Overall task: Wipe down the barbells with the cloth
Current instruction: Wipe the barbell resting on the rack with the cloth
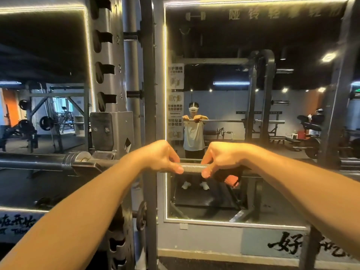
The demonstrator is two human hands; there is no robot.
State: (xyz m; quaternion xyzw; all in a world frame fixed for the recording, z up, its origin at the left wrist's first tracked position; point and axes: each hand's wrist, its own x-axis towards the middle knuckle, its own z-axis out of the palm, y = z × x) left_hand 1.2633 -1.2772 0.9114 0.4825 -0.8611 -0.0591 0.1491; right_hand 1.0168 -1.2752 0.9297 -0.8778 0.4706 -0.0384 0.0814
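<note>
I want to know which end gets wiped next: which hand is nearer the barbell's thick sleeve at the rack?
Left. The left hand grips the barbell on the sleeve's side; the right hand grips farther along, holding the cloth.

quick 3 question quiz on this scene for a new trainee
1. True or false: the left hand grips the barbell bare, with no cloth under it.
2. Which hand has the cloth on the bar? A) left B) right C) neither
3. Fill in: straight ahead is a ____ that shows the person at the bar.

Key: 1 true. 2 B: the right hand curls its fingers round cloth and bar. 3 mirror.
</note>
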